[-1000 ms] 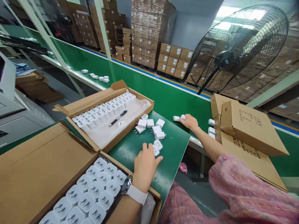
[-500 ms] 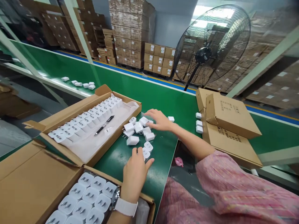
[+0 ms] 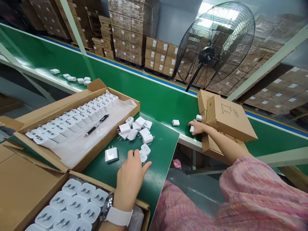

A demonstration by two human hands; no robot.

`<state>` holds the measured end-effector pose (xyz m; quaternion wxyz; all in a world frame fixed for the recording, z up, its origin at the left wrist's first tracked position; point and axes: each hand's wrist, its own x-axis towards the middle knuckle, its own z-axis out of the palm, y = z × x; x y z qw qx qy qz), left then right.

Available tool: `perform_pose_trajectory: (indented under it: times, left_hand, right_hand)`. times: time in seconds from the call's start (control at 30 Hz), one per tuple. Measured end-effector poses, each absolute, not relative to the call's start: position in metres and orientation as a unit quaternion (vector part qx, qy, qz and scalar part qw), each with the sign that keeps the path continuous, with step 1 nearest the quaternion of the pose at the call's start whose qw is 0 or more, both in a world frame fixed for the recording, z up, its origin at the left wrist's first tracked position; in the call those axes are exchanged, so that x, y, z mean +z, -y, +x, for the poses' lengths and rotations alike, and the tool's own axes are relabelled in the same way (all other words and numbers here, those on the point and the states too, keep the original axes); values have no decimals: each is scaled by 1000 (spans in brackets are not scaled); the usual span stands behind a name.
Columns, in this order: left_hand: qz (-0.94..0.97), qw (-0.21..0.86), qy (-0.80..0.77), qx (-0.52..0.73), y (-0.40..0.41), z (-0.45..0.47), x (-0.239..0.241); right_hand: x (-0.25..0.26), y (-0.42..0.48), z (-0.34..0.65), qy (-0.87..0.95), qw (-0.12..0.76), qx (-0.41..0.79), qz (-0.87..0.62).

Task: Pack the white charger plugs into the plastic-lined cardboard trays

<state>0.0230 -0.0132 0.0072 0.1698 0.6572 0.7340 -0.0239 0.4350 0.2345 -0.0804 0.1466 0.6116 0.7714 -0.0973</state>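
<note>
My left hand [image 3: 130, 176] is closed over a short row of upright white plug chargers [image 3: 145, 149], fingers on one side and thumb on the other; its palm hides part of the row. On the belt, by the cardboard boxes, my right hand [image 3: 197, 127] has its fingers closed on a white plug charger [image 3: 192, 129]. Another charger [image 3: 198, 117] sits just beyond it. A loose pile of chargers [image 3: 132, 134] lies on the green tabletop, with a single charger [image 3: 111, 154] apart from it on the left.
An open carton [image 3: 106, 141] holds rows of chargers and a pen [image 3: 96, 125]. A nearer carton [image 3: 146, 205] is filled with chargers, prongs up. Flattened brown boxes [image 3: 231, 118] lie at right on the green belt [image 3: 156, 99]. A large fan [image 3: 208, 56] stands behind.
My right hand has moved from the pile to the right, onto a charger beside the boxes. My left hand stays at the upright chargers. The view has shifted slightly.
</note>
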Motion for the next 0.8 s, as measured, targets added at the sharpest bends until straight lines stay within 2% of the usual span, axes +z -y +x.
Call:
perform_pose_trajectory:
  times: [0.17,0.37,0.6,0.8]
  left_hand:
    - [660,172,-731,-20,15,21,6]
    - [657,175,-733,-17,14,21,6]
    - [658,174,-733,1,19,21,5]
    - [654,184,-734,7,16,21,3]
  right_hand:
    - [-96,-250,403,-797,22,-109,594]
    - [-102,-259,370,-792,-16,-142,594]
    - [-63,-247,338,-792,-131,-165,573]
    - [-26,-203,226,-847,-234,-232,417]
